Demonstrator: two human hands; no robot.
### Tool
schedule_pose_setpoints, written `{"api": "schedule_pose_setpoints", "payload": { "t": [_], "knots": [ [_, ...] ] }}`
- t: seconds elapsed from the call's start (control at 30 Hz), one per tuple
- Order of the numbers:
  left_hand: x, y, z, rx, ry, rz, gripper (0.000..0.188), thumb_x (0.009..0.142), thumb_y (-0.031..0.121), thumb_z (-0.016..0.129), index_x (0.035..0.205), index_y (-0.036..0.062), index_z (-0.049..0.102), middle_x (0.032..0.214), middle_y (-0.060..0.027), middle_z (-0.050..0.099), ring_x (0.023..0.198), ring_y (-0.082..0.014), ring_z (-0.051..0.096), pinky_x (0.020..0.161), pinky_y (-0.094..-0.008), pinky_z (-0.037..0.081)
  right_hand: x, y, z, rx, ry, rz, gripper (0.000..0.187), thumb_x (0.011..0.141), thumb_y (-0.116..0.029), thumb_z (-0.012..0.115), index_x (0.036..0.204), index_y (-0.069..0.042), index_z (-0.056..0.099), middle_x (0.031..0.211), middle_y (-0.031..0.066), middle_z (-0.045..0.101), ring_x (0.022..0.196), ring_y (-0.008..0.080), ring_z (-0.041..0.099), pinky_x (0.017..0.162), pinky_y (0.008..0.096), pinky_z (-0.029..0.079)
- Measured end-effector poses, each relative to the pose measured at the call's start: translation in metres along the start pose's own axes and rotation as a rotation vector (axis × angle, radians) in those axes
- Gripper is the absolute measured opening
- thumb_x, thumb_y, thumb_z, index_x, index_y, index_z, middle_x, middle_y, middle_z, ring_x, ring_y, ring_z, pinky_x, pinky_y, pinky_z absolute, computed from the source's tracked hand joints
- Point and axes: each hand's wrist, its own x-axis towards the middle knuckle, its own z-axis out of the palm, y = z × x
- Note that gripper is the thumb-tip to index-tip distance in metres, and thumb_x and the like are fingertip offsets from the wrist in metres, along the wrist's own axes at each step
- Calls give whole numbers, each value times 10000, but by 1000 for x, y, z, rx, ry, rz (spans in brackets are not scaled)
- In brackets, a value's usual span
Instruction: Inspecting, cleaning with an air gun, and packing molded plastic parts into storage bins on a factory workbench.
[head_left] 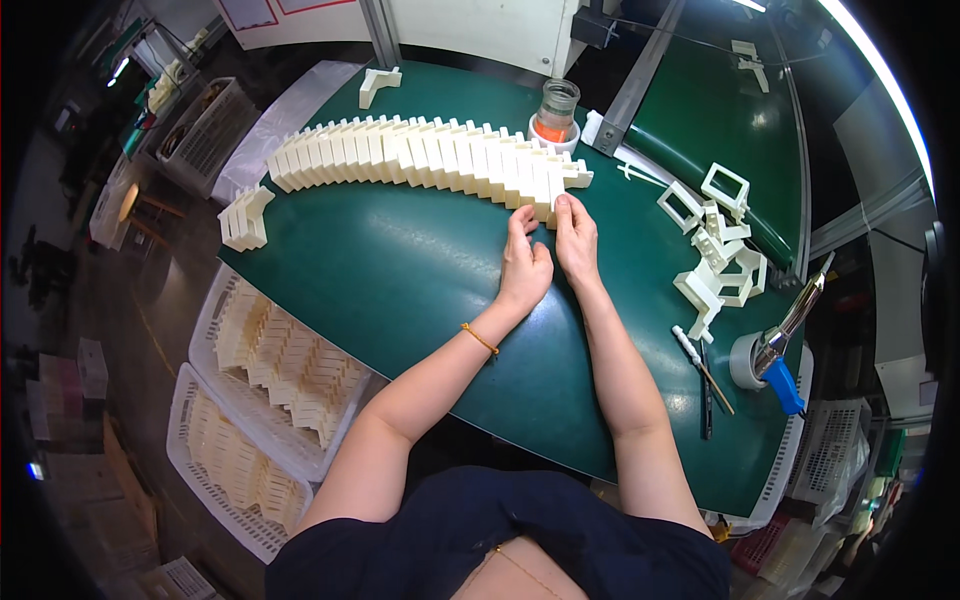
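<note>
Cream plastic parts (pixel 430 155) — both hands (pixel 525 265) (pixel 577 238) pinch the row's end.

A glass jar (pixel 556 110) stands behind, loose cream frames (pixel 715 245) right, white baskets (pixel 262 400) left.

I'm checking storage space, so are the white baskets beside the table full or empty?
Partly filled. Both white baskets hold rows of cream plastic parts, with bare mesh showing at their edges.

Left hand (pixel 525 265) fingers hide end of cream part row (pixel 430 152); grip on piece unclear
</note>
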Motion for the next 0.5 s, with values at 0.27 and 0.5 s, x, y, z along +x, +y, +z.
{"api": "schedule_pose_setpoints", "payload": {
  "t": [0.27,0.5],
  "knots": [
    [23,5,-5,-360,18,-386,664,759,-78,503,1368,20,259,1213,-205,462,1038,-239,537,873,-295,461,-1,0,-4,-28,-25,-3,445,974,-371,462,1145,22,580,980,106,648,910,152,573,805,290,459],
    [26,-14,-14,561,241,-8,565,687,-5,564,1241,40,461,1284,-234,369,1136,-356,441,989,-390,378,2,6,-2,-52,-19,-42,407,980,-339,455,1146,9,586,942,127,660,837,165,597,749,297,479]
  ]
}}
